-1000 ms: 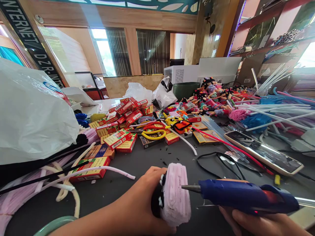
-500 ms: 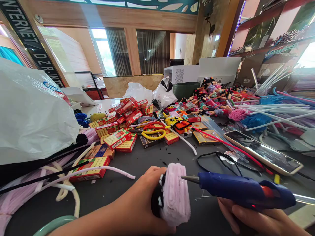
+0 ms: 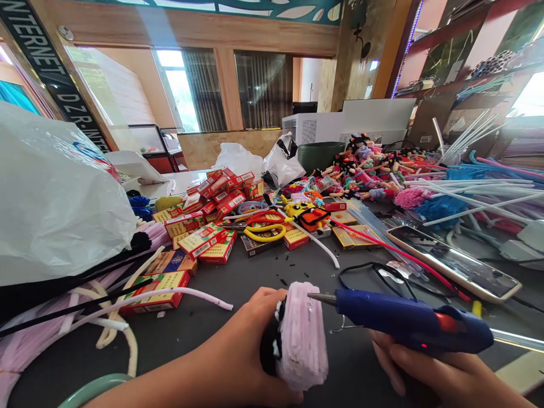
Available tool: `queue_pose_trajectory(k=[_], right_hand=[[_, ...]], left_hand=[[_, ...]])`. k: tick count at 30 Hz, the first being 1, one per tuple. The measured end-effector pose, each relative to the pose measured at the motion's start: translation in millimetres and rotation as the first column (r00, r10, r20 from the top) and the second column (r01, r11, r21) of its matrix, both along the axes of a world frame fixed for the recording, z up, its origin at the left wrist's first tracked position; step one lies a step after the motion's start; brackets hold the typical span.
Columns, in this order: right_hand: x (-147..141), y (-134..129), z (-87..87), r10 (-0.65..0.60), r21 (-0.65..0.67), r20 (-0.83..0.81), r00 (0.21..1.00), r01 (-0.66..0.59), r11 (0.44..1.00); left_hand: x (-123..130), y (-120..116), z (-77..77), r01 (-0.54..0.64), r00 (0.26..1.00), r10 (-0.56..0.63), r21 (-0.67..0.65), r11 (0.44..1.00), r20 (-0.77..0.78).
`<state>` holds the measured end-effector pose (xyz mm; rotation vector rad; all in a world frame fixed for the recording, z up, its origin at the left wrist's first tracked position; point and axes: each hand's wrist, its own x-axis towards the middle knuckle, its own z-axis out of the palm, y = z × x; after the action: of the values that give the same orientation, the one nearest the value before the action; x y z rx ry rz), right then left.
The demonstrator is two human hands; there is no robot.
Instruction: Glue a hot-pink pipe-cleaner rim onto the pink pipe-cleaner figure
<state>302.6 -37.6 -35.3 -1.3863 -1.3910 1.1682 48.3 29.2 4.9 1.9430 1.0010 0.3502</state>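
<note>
My left hand (image 3: 250, 340) is wrapped round a small block covered in pale pink pipe cleaners (image 3: 304, 340), with black and white fuzzy trim on its left side. In my right hand (image 3: 429, 362) is a blue glue gun (image 3: 412, 320), its red light lit and a clear glue stick (image 3: 516, 340) coming out of its back. The metal nozzle points left at the upper part of the pink face, touching it or just above it. A shiny wet-looking streak of glue shows below the tip. The fingers on the gun's grip are partly hidden.
Red and yellow small boxes (image 3: 208, 238) are heaped behind my left hand. A phone (image 3: 453, 263) lies at the right, near a black cable (image 3: 378, 272). Fuzzy dolls (image 3: 365, 164) pile up at the back right. A white plastic bag (image 3: 59, 198) and loose pipe cleaners (image 3: 38, 340) occupy the left.
The glue gun has moved slightly left, bringing its nozzle over the pink face. Shiny glue shows there now. My left hand and the block have hardly moved.
</note>
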Motion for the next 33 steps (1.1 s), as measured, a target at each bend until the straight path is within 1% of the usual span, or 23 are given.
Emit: queue_pose_trajectory(k=[6, 9, 13, 19, 21, 27, 30, 33], right_hand=[[0.9, 1.0, -3.5, -0.020, -0.046, -0.130, 0.991, 0.015, 0.999], [1.1, 1.8, -2.9, -0.045, -0.061, -0.150, 0.988, 0.036, 0.997], [0.5, 4.0, -2.4, -0.044, -0.048, -0.165, 0.985, 0.037, 0.998], [0.4, 4.8, -1.5, -0.033, -0.068, -0.160, 0.987, 0.023, 0.997], [0.8, 4.5, -1.2, -0.019, -0.078, -0.150, 0.989, 0.007, 0.997], [1.0, 1.8, -0.4, 0.014, -0.097, -0.156, 0.988, -0.029, 0.995], [-0.5, 0.3, 4.8, 0.003, -0.135, -0.105, 0.994, -0.017, 0.991], [-2.6, 0.4, 12.5, -0.011, -0.126, -0.036, 0.999, 0.007, 0.992]], left_hand=[[0.8, -1.4, 1.1, -0.021, 1.000, 0.021, -0.007, 1.000, 0.002], [1.4, -1.3, 3.5, -0.030, 0.999, 0.030, 0.012, 0.999, -0.020], [2.0, -1.3, 5.5, -0.029, 0.999, 0.029, 0.006, 1.000, -0.038], [1.6, 0.6, 2.1, -0.014, 1.000, 0.014, 0.024, 1.000, -0.007], [1.3, 1.3, 1.3, -0.018, 1.000, 0.018, 0.009, 1.000, 0.001], [0.8, 2.1, 2.0, 0.011, 1.000, -0.011, -0.009, 1.000, -0.026], [-0.2, 2.8, 0.3, 0.030, 0.999, -0.030, -0.008, 1.000, -0.014], [-0.5, 3.4, -0.7, 0.026, 0.999, -0.027, -0.008, 1.000, -0.026]])
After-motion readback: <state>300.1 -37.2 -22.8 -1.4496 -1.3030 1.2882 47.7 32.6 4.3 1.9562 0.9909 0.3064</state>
